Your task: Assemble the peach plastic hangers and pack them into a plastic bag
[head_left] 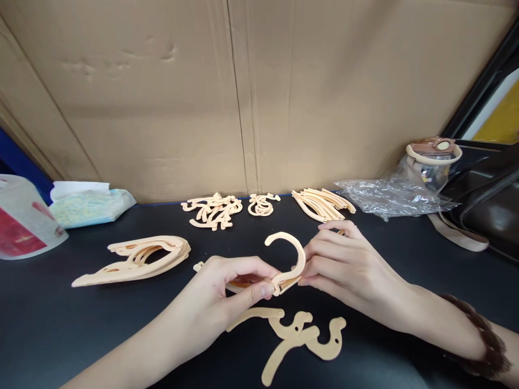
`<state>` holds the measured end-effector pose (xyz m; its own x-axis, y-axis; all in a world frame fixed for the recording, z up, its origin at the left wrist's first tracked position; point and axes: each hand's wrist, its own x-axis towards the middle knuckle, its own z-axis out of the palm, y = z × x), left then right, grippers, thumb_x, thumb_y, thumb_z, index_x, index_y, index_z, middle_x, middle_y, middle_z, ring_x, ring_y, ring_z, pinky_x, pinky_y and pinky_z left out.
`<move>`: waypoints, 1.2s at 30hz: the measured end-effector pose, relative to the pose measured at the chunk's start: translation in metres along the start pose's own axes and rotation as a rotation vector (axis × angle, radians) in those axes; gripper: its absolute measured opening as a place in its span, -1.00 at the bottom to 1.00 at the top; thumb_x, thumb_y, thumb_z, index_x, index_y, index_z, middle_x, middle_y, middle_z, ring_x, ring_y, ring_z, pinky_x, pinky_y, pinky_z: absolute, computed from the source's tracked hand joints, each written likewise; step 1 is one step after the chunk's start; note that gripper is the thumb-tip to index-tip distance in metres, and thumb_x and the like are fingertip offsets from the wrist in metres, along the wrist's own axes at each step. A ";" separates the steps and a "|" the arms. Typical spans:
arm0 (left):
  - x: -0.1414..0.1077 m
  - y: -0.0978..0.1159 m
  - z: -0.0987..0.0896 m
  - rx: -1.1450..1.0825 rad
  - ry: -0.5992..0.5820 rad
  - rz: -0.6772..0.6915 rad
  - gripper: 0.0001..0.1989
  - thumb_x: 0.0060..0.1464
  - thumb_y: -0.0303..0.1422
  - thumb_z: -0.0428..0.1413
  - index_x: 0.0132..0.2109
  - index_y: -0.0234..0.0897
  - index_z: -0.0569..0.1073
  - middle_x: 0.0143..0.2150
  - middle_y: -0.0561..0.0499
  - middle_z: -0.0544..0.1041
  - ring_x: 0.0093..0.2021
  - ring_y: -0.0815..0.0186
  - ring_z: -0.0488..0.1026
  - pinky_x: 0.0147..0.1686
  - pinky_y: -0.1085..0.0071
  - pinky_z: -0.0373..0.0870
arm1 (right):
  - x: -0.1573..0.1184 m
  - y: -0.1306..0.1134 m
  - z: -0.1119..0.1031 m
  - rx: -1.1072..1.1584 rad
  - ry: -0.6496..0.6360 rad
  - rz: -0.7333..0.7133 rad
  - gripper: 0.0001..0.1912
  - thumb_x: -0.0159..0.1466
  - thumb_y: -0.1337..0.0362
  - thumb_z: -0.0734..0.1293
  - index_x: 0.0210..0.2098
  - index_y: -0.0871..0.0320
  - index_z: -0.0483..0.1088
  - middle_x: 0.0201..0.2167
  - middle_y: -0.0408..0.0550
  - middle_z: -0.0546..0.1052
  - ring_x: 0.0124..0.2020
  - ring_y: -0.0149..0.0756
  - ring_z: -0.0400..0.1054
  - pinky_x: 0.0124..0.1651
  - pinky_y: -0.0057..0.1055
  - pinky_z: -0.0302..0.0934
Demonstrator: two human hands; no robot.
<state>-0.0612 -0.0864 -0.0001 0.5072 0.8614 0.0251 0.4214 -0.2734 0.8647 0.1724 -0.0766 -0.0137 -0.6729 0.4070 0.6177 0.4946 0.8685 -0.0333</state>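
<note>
Left hand (227,289) pinched the hook (300,258) by its foot, right hand (357,270) gripped the adjoining strip (289,284), likely steadying both!

Hook (299,256), centre: foot partly covered by the thumb of the left hand (231,289).
Curved arm piece (234,288), centre: part hidden behind the left fingers.
Small pale piece (198,266), left of centre: mostly behind the left hand; form indistinct.
Right hand (352,267), right of centre: fingertips partly concealed; grip unclear.
Left forearm (138,346): cut by bottom edge.
Right forearm (438,321): cut by right edge.
Container (48,229), far left: cut by left edge; label lettering illegible.
Cup (433,167), upper right: lower part obscured by clear film (381,197); print too small to read.
Black bag (490,200): cut by right edge.
Cardboard (162,97): cut by top edge.
</note>
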 end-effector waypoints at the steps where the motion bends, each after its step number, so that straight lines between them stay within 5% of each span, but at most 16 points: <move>1: 0.000 0.000 0.001 0.004 0.008 0.012 -0.84 0.17 -0.25 0.12 -0.26 -0.10 0.60 -0.35 0.15 0.62 -0.30 0.32 0.51 -0.24 0.51 0.39 | 0.000 0.000 0.000 -0.002 0.000 0.004 -0.82 0.38 0.35 0.23 -0.35 0.13 0.40 -0.38 -0.21 0.50 -0.33 -0.43 0.33 0.07 -0.31 0.01; 18: -0.003 -0.003 0.011 0.124 0.101 0.145 -0.85 0.24 -0.34 0.04 -0.24 -0.15 0.51 -0.35 0.19 0.57 -0.34 0.43 0.49 -0.31 0.61 0.36 | 0.000 -0.002 0.001 0.007 -0.002 0.048 -0.78 0.38 0.33 0.22 -0.37 0.14 0.42 -0.40 -0.19 0.48 -0.33 -0.40 0.30 0.05 -0.29 -0.01; 26: 0.001 -0.013 0.006 0.016 0.126 0.095 -0.88 0.22 -0.34 0.08 -0.22 -0.10 0.53 -0.34 0.21 0.56 -0.29 0.46 0.48 -0.28 0.67 0.39 | 0.003 -0.002 0.000 -0.008 0.002 0.062 -0.80 0.38 0.30 0.23 -0.33 0.15 0.45 -0.39 -0.19 0.51 -0.33 -0.41 0.34 0.05 -0.30 -0.02; 36: 0.006 -0.007 -0.003 -0.198 -0.063 0.068 -0.85 0.24 -0.31 0.07 -0.11 -0.11 0.52 -0.24 0.16 0.51 -0.31 0.45 0.50 -0.25 0.57 0.42 | 0.001 0.002 0.001 0.025 0.014 0.076 -0.89 0.35 0.30 0.28 -0.29 0.12 0.44 -0.34 -0.20 0.52 -0.28 -0.39 0.32 0.07 -0.30 -0.04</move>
<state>-0.0634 -0.0785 -0.0050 0.5782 0.8136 0.0610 0.2316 -0.2353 0.9439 0.1719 -0.0741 -0.0134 -0.6261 0.4679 0.6238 0.5301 0.8421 -0.0996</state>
